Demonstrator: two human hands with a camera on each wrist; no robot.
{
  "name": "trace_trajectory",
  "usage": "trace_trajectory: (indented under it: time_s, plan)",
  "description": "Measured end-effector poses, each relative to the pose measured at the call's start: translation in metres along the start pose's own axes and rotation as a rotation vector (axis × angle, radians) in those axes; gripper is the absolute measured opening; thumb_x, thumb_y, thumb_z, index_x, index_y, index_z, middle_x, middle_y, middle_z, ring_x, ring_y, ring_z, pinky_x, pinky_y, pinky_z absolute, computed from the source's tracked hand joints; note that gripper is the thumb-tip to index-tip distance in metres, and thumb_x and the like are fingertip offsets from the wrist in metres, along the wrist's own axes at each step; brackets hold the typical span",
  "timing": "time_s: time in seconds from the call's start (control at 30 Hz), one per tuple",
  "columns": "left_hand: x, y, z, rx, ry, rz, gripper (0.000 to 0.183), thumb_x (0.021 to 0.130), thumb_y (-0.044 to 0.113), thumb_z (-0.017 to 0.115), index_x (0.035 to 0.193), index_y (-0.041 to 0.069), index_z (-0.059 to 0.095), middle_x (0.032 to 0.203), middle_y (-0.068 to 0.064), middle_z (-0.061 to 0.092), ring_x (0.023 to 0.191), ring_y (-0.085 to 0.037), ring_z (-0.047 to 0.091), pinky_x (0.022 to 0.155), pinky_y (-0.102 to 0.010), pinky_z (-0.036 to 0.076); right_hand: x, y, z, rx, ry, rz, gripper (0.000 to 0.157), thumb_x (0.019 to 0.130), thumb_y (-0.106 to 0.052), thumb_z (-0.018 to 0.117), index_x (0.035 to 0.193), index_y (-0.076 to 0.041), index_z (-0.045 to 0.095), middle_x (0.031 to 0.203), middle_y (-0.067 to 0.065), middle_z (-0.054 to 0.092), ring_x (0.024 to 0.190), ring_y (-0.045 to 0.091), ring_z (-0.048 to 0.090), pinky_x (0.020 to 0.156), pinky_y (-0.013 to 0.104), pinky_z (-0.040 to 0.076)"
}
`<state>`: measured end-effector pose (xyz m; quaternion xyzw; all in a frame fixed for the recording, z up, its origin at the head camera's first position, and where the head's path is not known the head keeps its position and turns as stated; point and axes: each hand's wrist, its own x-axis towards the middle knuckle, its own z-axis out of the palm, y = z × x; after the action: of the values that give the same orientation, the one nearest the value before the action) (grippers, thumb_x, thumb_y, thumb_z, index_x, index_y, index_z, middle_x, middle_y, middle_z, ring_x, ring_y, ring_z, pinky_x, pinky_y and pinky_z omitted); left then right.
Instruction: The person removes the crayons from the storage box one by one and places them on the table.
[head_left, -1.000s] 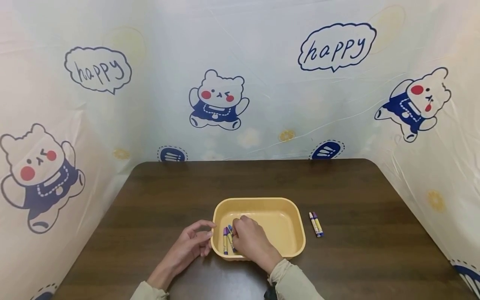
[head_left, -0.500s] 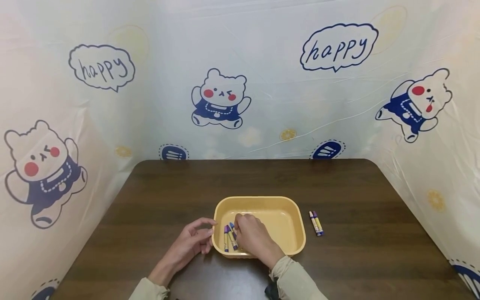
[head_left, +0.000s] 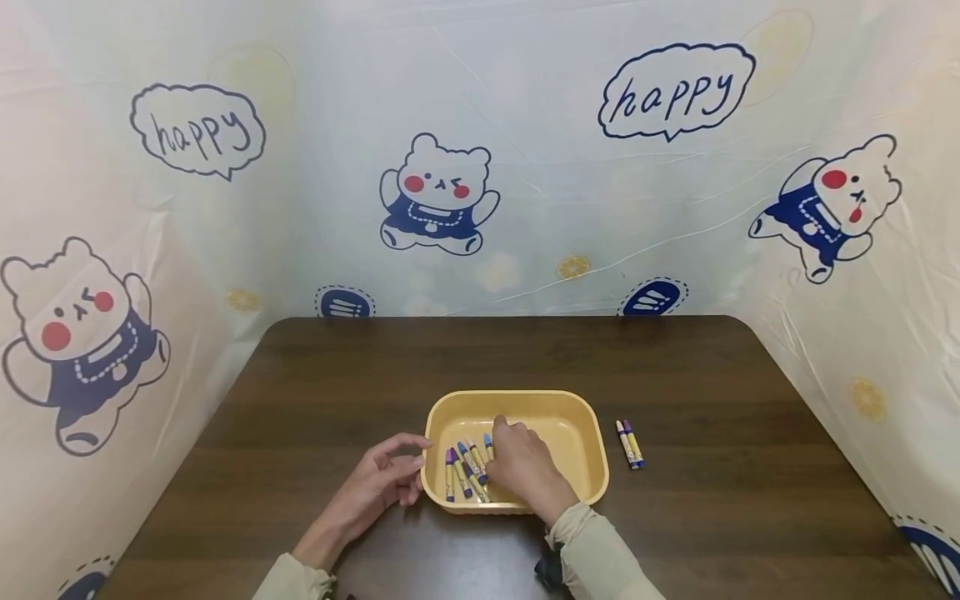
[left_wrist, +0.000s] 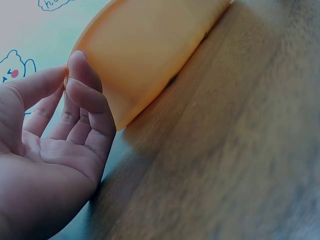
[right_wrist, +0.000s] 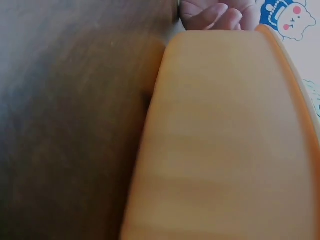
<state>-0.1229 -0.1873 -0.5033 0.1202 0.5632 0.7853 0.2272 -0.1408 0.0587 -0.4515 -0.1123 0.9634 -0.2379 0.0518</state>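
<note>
A yellow plastic tray (head_left: 577,433) stands near me on the table. Several yellow-wrapped crayons (head_left: 459,477) with purple, blue and pale tips lie side by side in its left half, slanted slightly. My left hand (head_left: 375,483) holds the tray's left rim between thumb and forefinger; in the left wrist view the fingers (left_wrist: 85,100) meet that rim. My right hand (head_left: 525,467) is bent down inside the tray, beside a blue-tipped crayon (head_left: 489,446). Its fingertips are hidden, so any grip on that crayon is unclear. The right wrist view shows only the tray's outer wall (right_wrist: 225,140) and left hand (right_wrist: 215,15).
Two more crayons (head_left: 630,444), one pale-tipped and one purple-tipped, lie on the dark wooden table (head_left: 712,500) right of the tray. A cloth printed with bears (head_left: 525,167) hangs behind and along both sides.
My right hand has shifted rightward inside the tray. Crayons it covered, with blue and pale tips, now show to its left. The left hand stays at the rim.
</note>
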Motion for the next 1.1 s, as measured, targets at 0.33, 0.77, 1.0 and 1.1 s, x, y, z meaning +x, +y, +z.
trace_trajectory:
  time_s: [0.33,0.77,1.0,1.1]
  plan:
    - [-0.001,0.001,0.001,0.006,-0.007,0.003,0.03,0.102,0.004,0.052,0.13,-0.004,0.049,0.079,-0.007,0.065,0.064,-0.013,0.059,0.058,-0.024,0.049,-0.003,-0.002,0.003,0.0,0.02,-0.002,0.04,0.074,0.001,0.071,0.111,0.008,0.061,0.072,0.012,0.059,0.058,0.021,0.051,0.051,0.037,0.045]
    - [-0.002,0.003,0.003,0.033,-0.004,0.002,0.033,0.102,0.006,0.053,0.132,-0.005,0.048,0.078,-0.004,0.067,0.064,-0.013,0.059,0.058,-0.024,0.049,-0.009,-0.002,-0.002,-0.118,0.032,-0.048,0.026,0.075,0.0,0.069,0.063,-0.013,0.051,0.06,0.001,0.046,0.053,0.017,0.043,0.046,0.033,0.037]
    - [-0.003,0.003,0.002,0.037,-0.024,0.019,0.032,0.102,0.005,0.052,0.133,-0.005,0.048,0.079,-0.003,0.067,0.065,-0.013,0.059,0.059,-0.024,0.049,-0.009,0.0,-0.006,-0.095,0.054,-0.06,0.025,0.074,-0.001,0.069,0.062,-0.013,0.05,0.06,0.0,0.046,0.053,0.017,0.044,0.046,0.033,0.037]
    - [-0.003,0.003,0.002,0.033,-0.032,0.027,0.032,0.102,0.005,0.051,0.133,-0.004,0.048,0.079,-0.003,0.067,0.065,-0.013,0.059,0.059,-0.024,0.049,-0.009,0.0,-0.009,-0.096,0.074,-0.071,0.026,0.073,-0.002,0.069,0.062,-0.014,0.049,0.06,0.001,0.047,0.054,0.017,0.045,0.047,0.034,0.037]
